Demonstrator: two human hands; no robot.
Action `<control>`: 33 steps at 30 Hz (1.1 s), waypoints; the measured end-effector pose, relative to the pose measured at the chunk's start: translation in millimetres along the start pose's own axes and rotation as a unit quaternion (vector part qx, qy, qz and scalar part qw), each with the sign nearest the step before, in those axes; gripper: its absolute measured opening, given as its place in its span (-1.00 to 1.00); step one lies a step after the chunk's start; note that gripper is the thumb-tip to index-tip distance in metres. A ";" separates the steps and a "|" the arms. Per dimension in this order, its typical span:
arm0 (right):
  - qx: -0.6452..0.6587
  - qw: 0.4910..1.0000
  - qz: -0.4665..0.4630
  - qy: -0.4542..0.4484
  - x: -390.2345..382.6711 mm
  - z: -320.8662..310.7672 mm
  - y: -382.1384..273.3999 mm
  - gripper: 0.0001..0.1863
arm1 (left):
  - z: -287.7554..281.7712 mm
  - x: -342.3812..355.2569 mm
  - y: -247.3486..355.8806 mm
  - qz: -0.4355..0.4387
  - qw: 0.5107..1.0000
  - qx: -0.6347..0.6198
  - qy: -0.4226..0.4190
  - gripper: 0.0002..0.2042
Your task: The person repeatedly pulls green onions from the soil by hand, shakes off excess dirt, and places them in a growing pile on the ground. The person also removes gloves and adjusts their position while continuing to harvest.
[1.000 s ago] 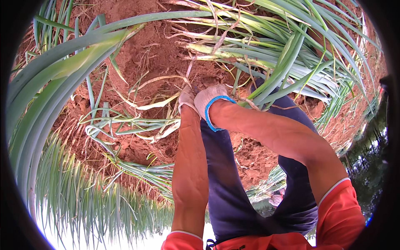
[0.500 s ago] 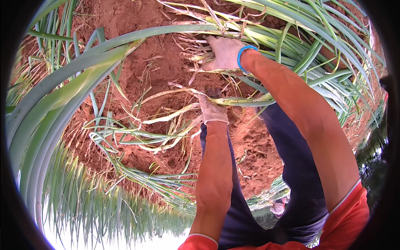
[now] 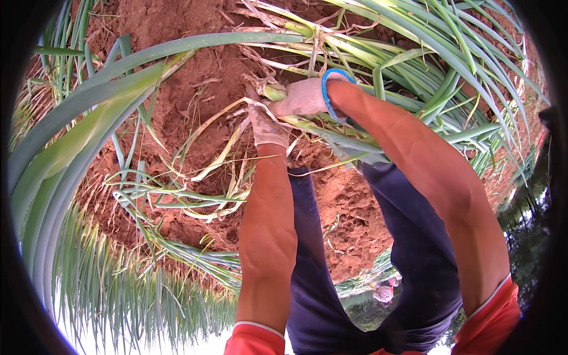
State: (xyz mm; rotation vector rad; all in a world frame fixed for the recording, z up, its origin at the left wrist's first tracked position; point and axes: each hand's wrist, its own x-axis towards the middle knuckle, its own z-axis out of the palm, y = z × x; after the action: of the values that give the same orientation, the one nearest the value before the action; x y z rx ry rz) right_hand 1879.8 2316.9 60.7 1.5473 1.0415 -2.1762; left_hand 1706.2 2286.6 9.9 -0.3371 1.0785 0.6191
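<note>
My left hand (image 3: 267,125) and my right hand (image 3: 300,98), both in pale dirty gloves, meet over the soil. A blue band edges the right glove's cuff. My right hand is wrapped around green onions (image 3: 275,91) near their pale root ends. Closed beside it, my left hand is at the base of the same onions, its fingers partly hidden, with dry yellow leaves hanging about it. Long green leaves (image 3: 349,141) trail right beneath my right wrist. Just beyond lies a bundle of green onions (image 3: 361,50), a leaf band wrapped round it.
Thick onion leaves (image 3: 83,127) arch close across the left side. Loose onion stalks (image 3: 171,201) lie on the reddish soil (image 3: 355,207) left of my legs. Standing onion rows (image 3: 136,296) fill the lower left.
My left hand has moved away from me and to the left, up against my right hand. The right hand has shifted left and slightly nearer, now around onion root ends.
</note>
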 end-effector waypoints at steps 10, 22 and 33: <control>-0.082 0.856 -0.279 0.427 -37.8 -26.8 -24.7 -0.21 | 10.2 6.7 7.1 0.034 0.998 -0.032 0.031 -0.36; -0.074 0.997 0.022 0.032 -43.3 -21.1 -41.4 -0.18 | 40.6 -8.0 31.2 0.010 0.993 0.109 0.040 -0.55; -0.116 0.980 -0.022 0.159 -32.7 6.7 -34.3 -0.48 | 20.7 16.9 30.8 -0.055 0.987 0.121 0.084 -0.63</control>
State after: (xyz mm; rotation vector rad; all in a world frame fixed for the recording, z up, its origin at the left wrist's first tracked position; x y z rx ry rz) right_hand 1867.5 2330.5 104.9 1.8092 1.3816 -1.7889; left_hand 1707.4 2327.0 5.2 -0.2382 1.2739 0.3593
